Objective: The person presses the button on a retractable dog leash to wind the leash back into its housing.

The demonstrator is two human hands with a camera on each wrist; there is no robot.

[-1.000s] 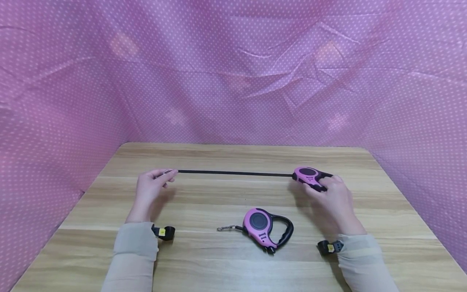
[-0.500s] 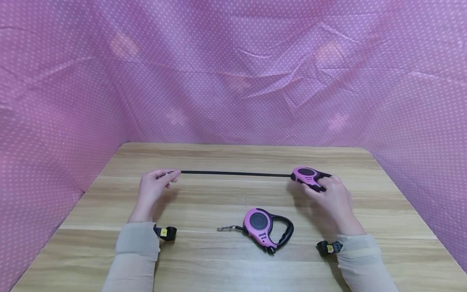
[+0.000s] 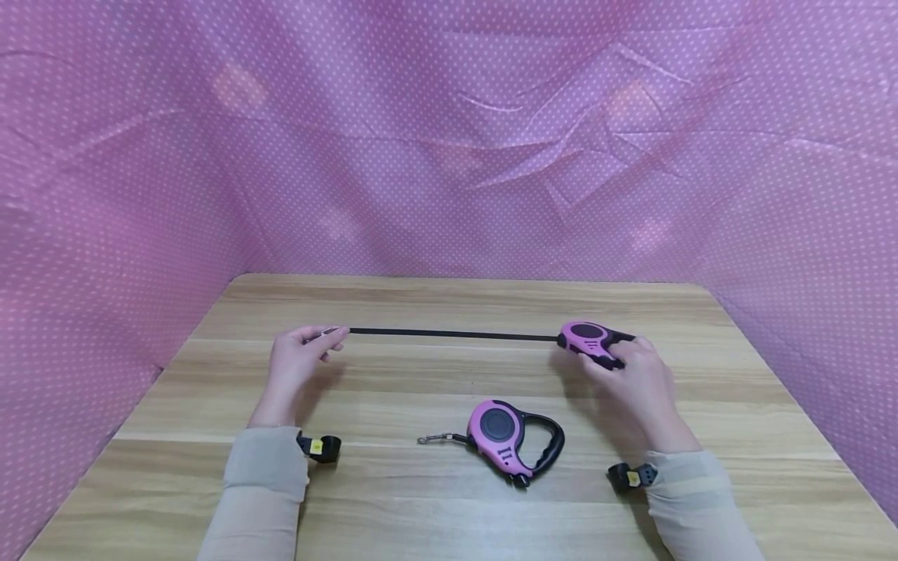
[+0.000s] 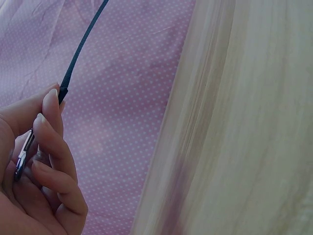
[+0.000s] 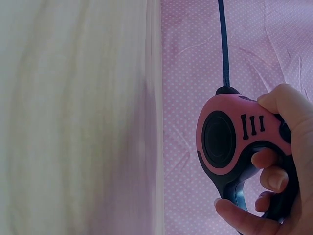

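Note:
My right hand [image 3: 634,382] grips the black handle of a pink retractable dog leash [image 5: 244,122], its fingers curled through the loop and its thumb on the casing. From the casing a black strap [image 3: 449,334] runs nearly level to my left hand [image 3: 298,358], pulled straight above the table. Thumb and forefinger of that hand pinch the strap's end; a metal clip [image 4: 24,154] lies against the palm in the left wrist view. A second pink leash [image 3: 501,436] of the same kind lies flat on the table between my forearms, its clip pointing left.
The wood-grain table [image 3: 393,514] spans the space below my hands. Pink dotted cloth [image 3: 449,156] hangs behind it and along both sides. A small black camera [image 3: 324,449] sits on the left wrist, and another camera [image 3: 624,477] on the right.
Both hands have drawn slightly closer together, the left shifting a little to the right and the right a little to the left. The strap between them is slightly shorter. The second leash stays put.

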